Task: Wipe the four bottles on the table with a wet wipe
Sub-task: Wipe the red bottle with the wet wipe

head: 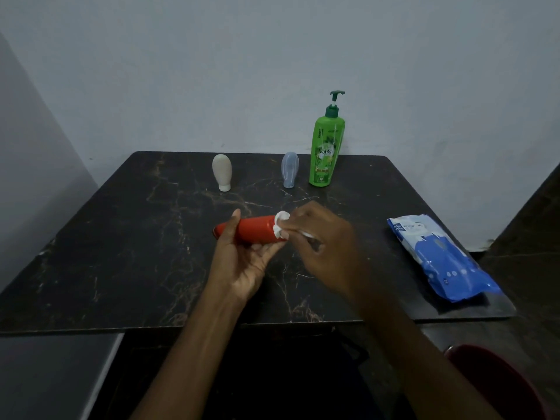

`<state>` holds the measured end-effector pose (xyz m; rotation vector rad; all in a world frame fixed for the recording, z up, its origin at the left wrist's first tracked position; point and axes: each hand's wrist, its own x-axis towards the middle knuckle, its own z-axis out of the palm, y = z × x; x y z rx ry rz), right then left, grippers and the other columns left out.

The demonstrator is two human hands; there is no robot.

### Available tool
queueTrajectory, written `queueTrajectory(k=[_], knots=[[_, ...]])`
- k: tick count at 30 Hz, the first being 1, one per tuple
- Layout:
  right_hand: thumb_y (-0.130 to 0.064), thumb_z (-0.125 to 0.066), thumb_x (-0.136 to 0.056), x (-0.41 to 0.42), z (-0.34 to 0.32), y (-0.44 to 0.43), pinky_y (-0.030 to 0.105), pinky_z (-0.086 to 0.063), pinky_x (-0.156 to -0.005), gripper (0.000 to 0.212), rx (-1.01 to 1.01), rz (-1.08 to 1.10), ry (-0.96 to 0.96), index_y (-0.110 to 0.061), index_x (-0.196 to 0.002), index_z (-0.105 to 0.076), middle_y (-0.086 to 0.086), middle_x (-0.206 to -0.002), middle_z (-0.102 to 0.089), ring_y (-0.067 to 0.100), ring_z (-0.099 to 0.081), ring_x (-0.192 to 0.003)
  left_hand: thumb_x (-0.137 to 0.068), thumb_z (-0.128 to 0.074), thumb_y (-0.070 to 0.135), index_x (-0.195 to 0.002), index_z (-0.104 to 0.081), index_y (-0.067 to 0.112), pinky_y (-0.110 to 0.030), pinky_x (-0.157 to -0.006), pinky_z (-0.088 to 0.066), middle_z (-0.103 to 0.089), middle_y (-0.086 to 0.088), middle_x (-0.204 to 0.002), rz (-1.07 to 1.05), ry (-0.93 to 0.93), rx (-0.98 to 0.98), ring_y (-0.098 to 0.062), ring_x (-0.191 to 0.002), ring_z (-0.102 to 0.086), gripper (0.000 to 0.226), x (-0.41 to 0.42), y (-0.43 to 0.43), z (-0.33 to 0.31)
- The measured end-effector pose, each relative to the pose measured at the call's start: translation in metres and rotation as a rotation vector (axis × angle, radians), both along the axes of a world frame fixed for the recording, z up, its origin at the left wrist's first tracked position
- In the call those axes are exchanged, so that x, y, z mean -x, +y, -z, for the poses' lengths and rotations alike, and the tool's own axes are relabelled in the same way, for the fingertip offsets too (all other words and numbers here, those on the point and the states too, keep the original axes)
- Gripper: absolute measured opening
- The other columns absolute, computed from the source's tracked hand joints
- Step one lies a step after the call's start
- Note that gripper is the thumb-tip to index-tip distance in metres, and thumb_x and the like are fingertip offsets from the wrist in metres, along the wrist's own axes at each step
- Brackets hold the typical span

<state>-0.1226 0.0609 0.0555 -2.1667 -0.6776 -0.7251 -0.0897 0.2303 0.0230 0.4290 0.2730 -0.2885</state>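
1. Above mid-table, the red bottle (251, 230) lies on its side in the air, clear of the table (121, 237), held between both hands.
2. Left hand (245, 262): palm up, fingers curled under the body, thumb over the top near the left end. It grips the bottle.
3. Right hand (318, 244): fingertips pinch a bunched white wet wipe (280, 225) against the bottle's right end. Can't tell if that end is the cap or the base.
4. Other three stand upright in a row at the far edge: beige bottle (222, 172) on the left, clear bottle (290, 169) just beside the green pump bottle (326, 150). Both small ones stand on their narrow end.
5. Blue wipes pack (439, 256) lies flat at the right edge, well apart from the hands.
6. Step, my read: wiping one end of the red bottle. Whether the rest are done can't be told.
7. Handling, judged: red bottle looks like smooth, stiff plastic and light. It will get slippery once wet, and being round it rolls if laid down. Best hold is mid-body with a full wrap, turning it against the wipe.
8. Small bottles: narrow footing, likely tip with a side push. Lift them off the table before wiping.
9. Pump bottle: tall, probably heaviest. Take it at the waist, not the pump head.
10. Wipe: soft and limp, so refold it if it bunches.
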Motion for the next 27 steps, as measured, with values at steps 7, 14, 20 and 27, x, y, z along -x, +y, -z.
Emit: queueTrajectory(k=[7, 14, 20, 27], knots=[[-0.011, -0.073, -0.086, -0.005, -0.011, -0.007, 0.029, -0.053, -0.080, 0.018, 0.071, -0.047, 0.031, -0.008, -0.103, -0.074, 0.005, -0.100, -0.071, 0.013, -0.065, -0.089, -0.088, -0.076, 0.032, -0.139, -0.042, -0.002, -0.056, -0.069, -0.063, -0.067, -0.037, -0.119, 0.007, 0.024, -0.085, -0.046, -0.106, -0.071, 0.070, 0.002, -0.004, 0.005], [-0.011, -0.072, -0.086, -0.004, -0.001, -0.010, 0.032, -0.054, -0.078, 0.012, 0.094, -0.022, 0.068, -0.008, -0.097, -0.075, 0.004, -0.094, -0.072, 0.012, -0.065, -0.084, -0.090, -0.075, 0.032, -0.139, -0.041, 0.002, -0.065, -0.084, -0.057, -0.063, -0.038, -0.124, -0.029, 0.018, -0.127, -0.051, -0.108, -0.069, 0.067, -0.001, 0.001, 0.007], [-0.013, -0.071, -0.087, -0.006, 0.002, -0.002, 0.030, -0.054, -0.075, 0.010, 0.080, -0.018, 0.055, -0.008, -0.095, -0.074, 0.004, -0.090, -0.071, 0.013, -0.066, -0.080, -0.086, -0.077, 0.032, -0.139, -0.042, 0.002, -0.064, -0.085, -0.057, -0.067, -0.036, -0.120, -0.046, -0.009, -0.144, -0.049, -0.108, -0.069, 0.071, -0.001, 0.005, 0.010], [-0.010, -0.071, -0.084, -0.010, 0.004, 0.004, 0.015, -0.048, -0.075, 0.009, 0.028, -0.022, 0.005, -0.012, -0.092, -0.074, 0.001, -0.087, -0.071, 0.005, -0.062, -0.078, -0.086, -0.076, 0.035, -0.137, -0.043, 0.004, -0.060, -0.085, -0.060, -0.071, -0.032, -0.113, -0.046, -0.019, -0.231, -0.045, -0.106, -0.072, 0.067, 0.002, 0.002, 0.013]])
